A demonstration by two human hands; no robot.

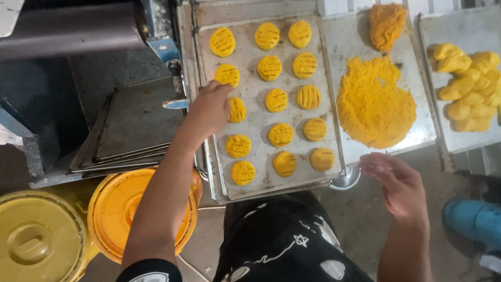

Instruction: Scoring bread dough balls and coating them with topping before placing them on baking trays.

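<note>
A metal baking tray (259, 183) holds several flat yellow dough patties with scored tops (281, 134), set in three rows. My left hand (210, 109) rests over the tray's left edge, its fingers touching a patty (237, 110) in the left row. Whether it grips that patty I cannot tell. My right hand (397, 183) hovers open below the tray's right corner, holding nothing.
Right of the tray a metal sheet (420, 131) carries a heap of orange crumbs (374, 102) and a crumbed lump (386, 24). A further tray (453, 143) holds shaped yellow dough pieces (468, 86). Stacked dark trays (129, 133) and two lidded yellow buckets (117, 209) stand at the left.
</note>
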